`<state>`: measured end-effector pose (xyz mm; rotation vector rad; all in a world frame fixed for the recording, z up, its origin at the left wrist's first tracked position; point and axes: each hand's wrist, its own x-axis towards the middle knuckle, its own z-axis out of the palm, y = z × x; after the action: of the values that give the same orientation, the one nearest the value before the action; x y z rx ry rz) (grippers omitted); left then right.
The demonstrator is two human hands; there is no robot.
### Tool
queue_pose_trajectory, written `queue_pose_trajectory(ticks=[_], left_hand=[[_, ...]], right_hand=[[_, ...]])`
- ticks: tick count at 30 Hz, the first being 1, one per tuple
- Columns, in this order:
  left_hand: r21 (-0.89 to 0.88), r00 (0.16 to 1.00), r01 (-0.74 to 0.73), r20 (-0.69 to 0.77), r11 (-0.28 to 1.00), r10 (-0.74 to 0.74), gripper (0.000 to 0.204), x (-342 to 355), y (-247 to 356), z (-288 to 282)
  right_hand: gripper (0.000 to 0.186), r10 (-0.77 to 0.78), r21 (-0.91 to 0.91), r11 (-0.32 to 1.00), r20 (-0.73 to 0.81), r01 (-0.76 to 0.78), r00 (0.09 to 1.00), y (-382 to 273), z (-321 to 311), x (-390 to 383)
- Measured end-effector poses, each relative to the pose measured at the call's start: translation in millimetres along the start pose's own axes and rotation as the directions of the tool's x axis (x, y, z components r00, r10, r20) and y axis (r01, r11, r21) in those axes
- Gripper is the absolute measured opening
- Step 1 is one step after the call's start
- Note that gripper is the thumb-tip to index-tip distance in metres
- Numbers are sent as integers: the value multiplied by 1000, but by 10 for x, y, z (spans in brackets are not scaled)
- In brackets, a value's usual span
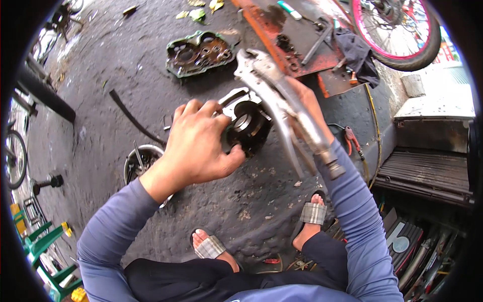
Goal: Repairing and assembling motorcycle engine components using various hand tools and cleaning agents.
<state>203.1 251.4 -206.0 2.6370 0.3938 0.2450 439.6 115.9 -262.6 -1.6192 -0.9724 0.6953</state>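
In front of me is an engine casing [250,132], dark and oily around a round bore, with a bright metal edge on its far side. My left hand [198,141] grips its left side, fingers curled over the rim and thumb at the near edge. Locking pliers [282,103] of worn silver metal are in my right hand [305,98], raised above the casing's right side. Their jaws point away from me and the adjusting screw points back toward my forearm. The pliers hide part of my right fingers.
Another open engine cover [198,53] lies farther off on the dark ground. A metal bowl [146,149] with tools sits left, partly behind my forearm. An orange-edged metal tray [266,38] holds tools and a rag. Red-handled pliers [352,139] lie right; a pink-rimmed wheel [359,25] stands beyond.
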Motion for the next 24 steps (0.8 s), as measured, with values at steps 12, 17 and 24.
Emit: queue_pose_trajectory(ticks=[12, 17, 24], left_hand=[[-5, 999, 45, 31, 999, -44, 49, -151, -136, -5], [-36, 994, -75, 72, 997, 78, 49, -122, -252, -50], [-83, 909, -376, 163, 923, 384, 48, 187, -229, -65]], right_hand=[[43, 154, -271, 961, 347, -58, 925, 25, 180, 476], [48, -111, -562, 806, 167, 187, 980, -492, 157, 272], [33, -512, -284, 165, 793, 944, 328, -1662, 266, -300]])
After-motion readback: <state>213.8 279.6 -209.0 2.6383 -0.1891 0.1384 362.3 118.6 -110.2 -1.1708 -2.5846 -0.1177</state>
